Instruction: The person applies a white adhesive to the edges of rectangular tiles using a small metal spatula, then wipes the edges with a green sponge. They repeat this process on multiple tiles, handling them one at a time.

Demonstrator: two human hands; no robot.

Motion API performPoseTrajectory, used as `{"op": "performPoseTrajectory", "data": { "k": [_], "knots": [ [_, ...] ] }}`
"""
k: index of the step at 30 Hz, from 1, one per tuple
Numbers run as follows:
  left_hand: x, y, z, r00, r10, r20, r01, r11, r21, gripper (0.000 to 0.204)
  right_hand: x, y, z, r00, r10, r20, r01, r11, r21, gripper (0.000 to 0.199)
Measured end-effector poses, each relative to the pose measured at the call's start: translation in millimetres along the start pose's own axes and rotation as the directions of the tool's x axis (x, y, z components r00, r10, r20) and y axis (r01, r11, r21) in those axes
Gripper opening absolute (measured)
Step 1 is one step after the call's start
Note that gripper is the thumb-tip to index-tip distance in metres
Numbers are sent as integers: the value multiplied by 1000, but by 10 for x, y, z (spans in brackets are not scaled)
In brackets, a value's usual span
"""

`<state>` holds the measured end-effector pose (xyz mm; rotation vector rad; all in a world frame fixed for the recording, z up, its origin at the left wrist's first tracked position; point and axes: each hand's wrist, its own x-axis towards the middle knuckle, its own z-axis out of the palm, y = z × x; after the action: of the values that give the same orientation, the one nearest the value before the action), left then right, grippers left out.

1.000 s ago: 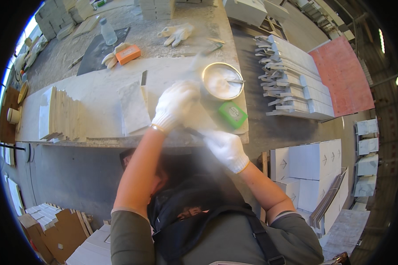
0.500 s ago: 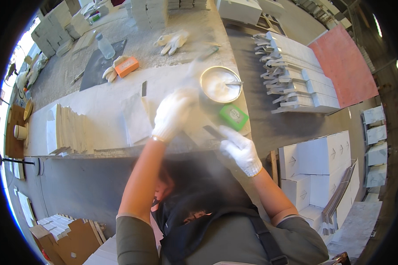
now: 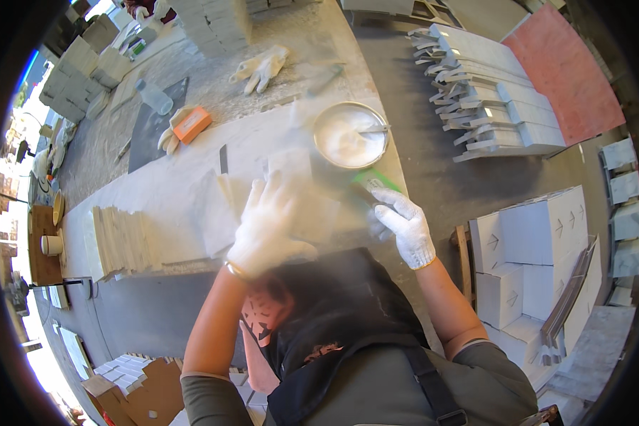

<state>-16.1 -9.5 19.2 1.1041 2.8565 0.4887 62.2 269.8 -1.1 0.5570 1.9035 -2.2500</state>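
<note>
Left hand (image 3: 268,227), gloved, rests flat on a stone tile (image 3: 224,213); right hand (image 3: 403,228) grips a green scraper (image 3: 373,186) just below the paste bowl (image 3: 350,135). Tile might slide if pressure slips.

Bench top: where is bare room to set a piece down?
Bare strip on the pale slab between the upright tile stack and left hand. Dark bench right of the bowl is open too. Crowded around bowl, green tool, right hand.

a dusty grey surface (image 3: 433,170) carries a round bowl (image 3: 350,135) of white paste, a green block (image 3: 371,183), stacked stone slabs (image 3: 117,241), spare gloves (image 3: 263,67) and an orange block (image 3: 192,124).
</note>
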Motion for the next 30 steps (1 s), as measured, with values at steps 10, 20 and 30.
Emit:
{"op": "performPoseTrajectory", "data": {
  "k": [10,20,30],
  "knots": [
    [-27,201,96,981,-153,-118,145,987,-73,99,70,-166,-15,989,-127,-70,113,979,-170,40],
    [-90,569,194,989,-77,-123,76,997,-12,89,88,-169,124,991,-132,-21,126,973,-193,37],
    [-305,680,54,982,171,-83,-190,874,-448,69,141,-206,-12,979,-194,-61,176,958,-228,35]
  ]
}}
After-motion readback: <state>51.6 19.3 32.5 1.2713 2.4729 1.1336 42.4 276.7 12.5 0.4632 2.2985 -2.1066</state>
